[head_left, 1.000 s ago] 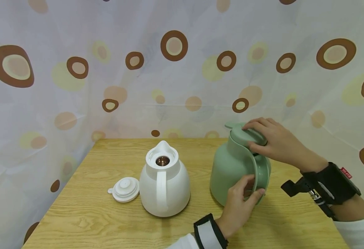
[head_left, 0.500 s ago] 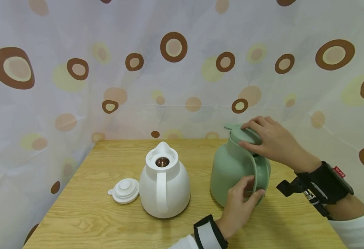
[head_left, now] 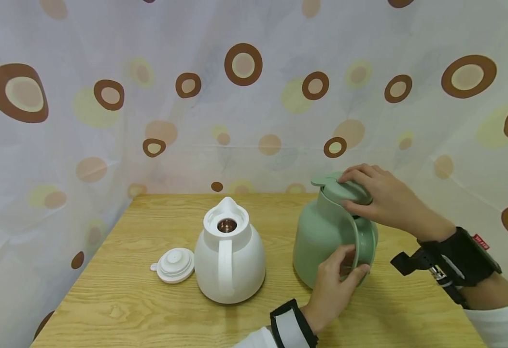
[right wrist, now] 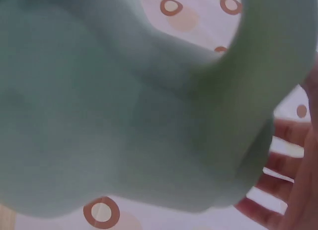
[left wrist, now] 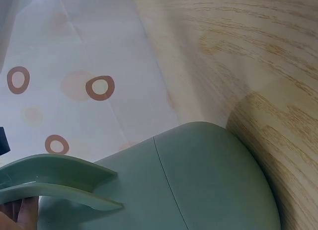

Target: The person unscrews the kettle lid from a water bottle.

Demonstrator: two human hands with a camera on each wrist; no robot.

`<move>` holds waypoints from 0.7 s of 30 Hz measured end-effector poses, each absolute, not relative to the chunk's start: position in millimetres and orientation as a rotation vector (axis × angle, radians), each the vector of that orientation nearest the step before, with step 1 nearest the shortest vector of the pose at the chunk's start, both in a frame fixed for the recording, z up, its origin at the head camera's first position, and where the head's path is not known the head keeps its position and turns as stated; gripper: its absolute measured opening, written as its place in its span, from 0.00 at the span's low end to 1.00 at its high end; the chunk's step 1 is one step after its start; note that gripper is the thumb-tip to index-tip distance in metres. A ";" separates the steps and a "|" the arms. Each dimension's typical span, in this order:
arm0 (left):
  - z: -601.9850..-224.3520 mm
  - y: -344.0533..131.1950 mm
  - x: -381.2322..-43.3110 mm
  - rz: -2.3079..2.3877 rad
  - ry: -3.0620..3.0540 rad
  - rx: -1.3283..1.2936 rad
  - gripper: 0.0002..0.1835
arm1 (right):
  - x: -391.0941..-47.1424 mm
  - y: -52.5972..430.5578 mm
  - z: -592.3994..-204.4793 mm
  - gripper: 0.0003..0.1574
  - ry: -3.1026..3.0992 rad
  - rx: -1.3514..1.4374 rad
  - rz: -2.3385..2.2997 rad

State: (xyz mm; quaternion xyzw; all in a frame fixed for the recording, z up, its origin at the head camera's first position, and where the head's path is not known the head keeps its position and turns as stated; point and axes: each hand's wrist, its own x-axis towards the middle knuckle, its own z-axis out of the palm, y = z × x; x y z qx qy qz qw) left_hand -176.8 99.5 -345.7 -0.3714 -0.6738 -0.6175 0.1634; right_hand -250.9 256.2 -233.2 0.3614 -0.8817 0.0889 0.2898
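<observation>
A green thermos jug [head_left: 319, 241] stands on the right of the wooden table, its handle facing the person. My left hand [head_left: 333, 290] has its fingers and thumb around the handle [left wrist: 54, 190]. On top sits the green lid [head_left: 345, 189], with a tab poking out to the left. My right hand [head_left: 380, 198] grips this lid from the right, thumb on the near side and fingers over the top. In the right wrist view its fingers [right wrist: 283, 163] lie against the green lid, which is blurred. A dark gap shows under the lid's near edge.
A white jug [head_left: 247, 261] with an uncovered mouth stands left of the green one, handle toward the person. Beside it on the table [head_left: 119, 299] lies its round white lid [head_left: 176, 266]. A patterned curtain [head_left: 271, 116] hangs behind the table and at its sides.
The lid's tab has swung slightly left and nearer. My right hand went a little left, then back right with its fingers repositioned on the lid. My left hand stays put.
</observation>
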 end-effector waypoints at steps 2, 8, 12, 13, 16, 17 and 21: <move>-346.0 99.7 -177.0 -1.770 -1.923 -1.059 0.12 | -251.5 253.8 -234.8 0.27 -2.315 0.922 0.184; -347.6 101.5 -178.2 -1.776 -1.924 -1.064 0.12 | -254.2 251.1 -237.2 0.37 -2.234 0.881 0.080; -348.4 102.6 -177.5 -1.793 -1.927 -1.063 0.12 | -254.7 253.4 -236.6 0.33 -2.254 0.918 0.123; -348.5 102.6 -177.3 -1.791 -1.926 -1.064 0.12 | -254.4 254.4 -236.3 0.31 -2.269 0.931 0.142; -347.9 102.5 -177.1 -1.772 -1.917 -1.070 0.12 | -253.6 258.3 -234.1 0.25 -2.351 0.962 0.213; -347.3 102.4 -177.2 -1.764 -1.914 -1.072 0.12 | -253.5 259.9 -233.1 0.26 -2.386 0.969 0.244; -344.5 102.0 -178.5 -1.742 -1.898 -1.083 0.11 | -254.2 263.4 -228.4 0.29 -2.464 1.011 0.344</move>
